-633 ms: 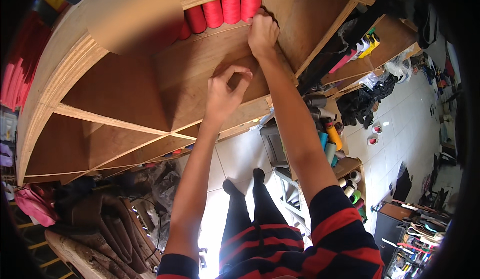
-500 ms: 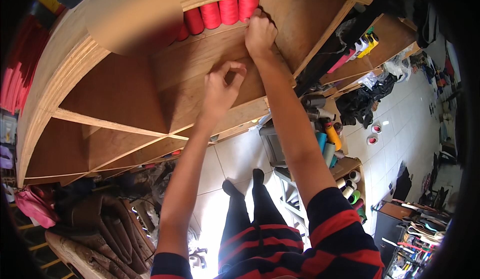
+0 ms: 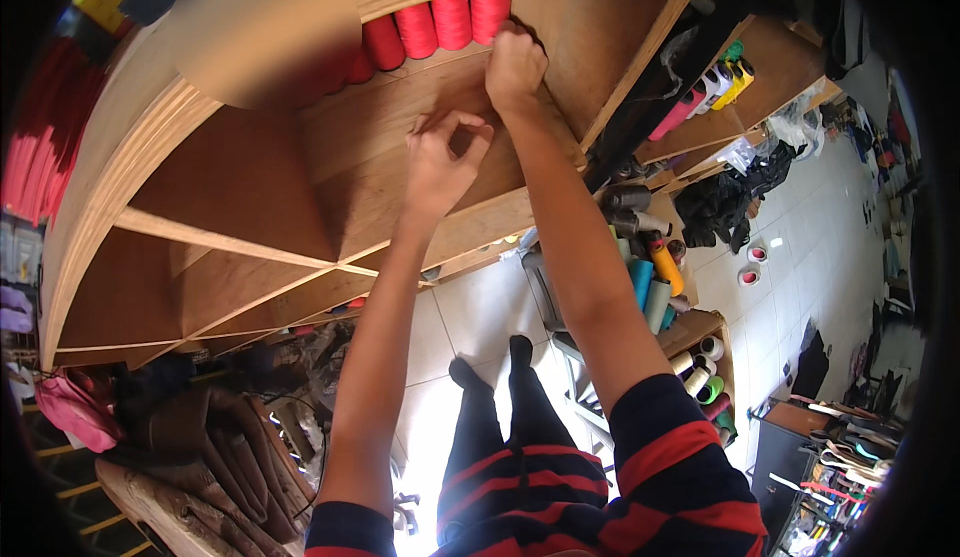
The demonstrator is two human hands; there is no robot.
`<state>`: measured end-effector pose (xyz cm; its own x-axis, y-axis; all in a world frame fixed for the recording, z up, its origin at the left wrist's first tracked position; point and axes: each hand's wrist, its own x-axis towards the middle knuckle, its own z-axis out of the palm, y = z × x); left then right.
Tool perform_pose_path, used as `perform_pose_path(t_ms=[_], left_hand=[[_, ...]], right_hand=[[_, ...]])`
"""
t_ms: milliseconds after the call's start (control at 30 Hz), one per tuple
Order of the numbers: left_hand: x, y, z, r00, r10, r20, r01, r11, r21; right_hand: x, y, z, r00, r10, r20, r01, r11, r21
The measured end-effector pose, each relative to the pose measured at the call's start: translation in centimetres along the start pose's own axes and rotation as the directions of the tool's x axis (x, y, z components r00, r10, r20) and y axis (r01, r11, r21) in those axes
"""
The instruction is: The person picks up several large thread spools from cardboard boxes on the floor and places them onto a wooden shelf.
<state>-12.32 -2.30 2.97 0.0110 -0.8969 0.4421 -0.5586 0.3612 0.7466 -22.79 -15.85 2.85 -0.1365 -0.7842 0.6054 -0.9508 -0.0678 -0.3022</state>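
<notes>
A row of red thread spools (image 3: 452, 21) stands upright along the back of a wooden shelf compartment (image 3: 375, 147). My right hand (image 3: 515, 65) is closed at the foot of the rightmost spool, its fingertips tucked away from view. Whatever those fingers may hold is hidden. Lower and to the left, my left hand (image 3: 446, 157) hangs over the compartment's board, thumb and forefinger curled together in a pinch. Anything between them is too small to make out. A blurred patch covers the left end of the spool row.
Wooden dividers (image 3: 240, 237) part the shelf on the left. Right of my arm, cones of thread (image 3: 655, 277) crowd a box beside a grey stool (image 3: 545, 292). Brown folded material (image 3: 215, 457) lies at lower left. Black plastic bags (image 3: 720, 202) sit farther right.
The view has shifted slightly, so the shelf and spools sit a little further left. Both hands keep nearly the same closed poses and places at the shelf.
</notes>
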Motion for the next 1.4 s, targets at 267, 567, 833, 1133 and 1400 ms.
perform_pose_path(t_ms=[267, 567, 833, 1133, 1400], left_hand=[[-0.3, -0.8, 0.5, 0.990, 0.068, -0.123, -0.076, 0.995, -0.065], [-0.9, 0.7, -1.7, 0.954, -0.296, -0.042, 0.274, 0.922, -0.273], [-6.7, 0.1, -2.3, 0.989, 0.148, -0.026, -0.148, 0.989, -0.012], [-20.5, 7.3, -8.6, 0.943, -0.331, -0.011, 0.291, 0.843, -0.453], [-30.6, 23.1, -4.7, 0.853, -0.520, -0.044, 0.300, 0.558, -0.774]], right_hand=[[-1.6, 1.0, -1.6, 0.994, 0.007, 0.111, -0.031, 0.976, 0.215], [-2.5, 0.4, -2.4, 0.975, -0.060, 0.212, 0.007, 0.970, 0.242], [-11.7, 2.8, -4.6, 0.868, -0.478, 0.138, 0.400, 0.835, 0.377], [-23.2, 5.5, -21.2, 0.794, -0.313, 0.521, -0.286, 0.565, 0.774], [-35.6, 13.8, -39.0, 0.768, -0.061, 0.638, -0.640, -0.052, 0.766]])
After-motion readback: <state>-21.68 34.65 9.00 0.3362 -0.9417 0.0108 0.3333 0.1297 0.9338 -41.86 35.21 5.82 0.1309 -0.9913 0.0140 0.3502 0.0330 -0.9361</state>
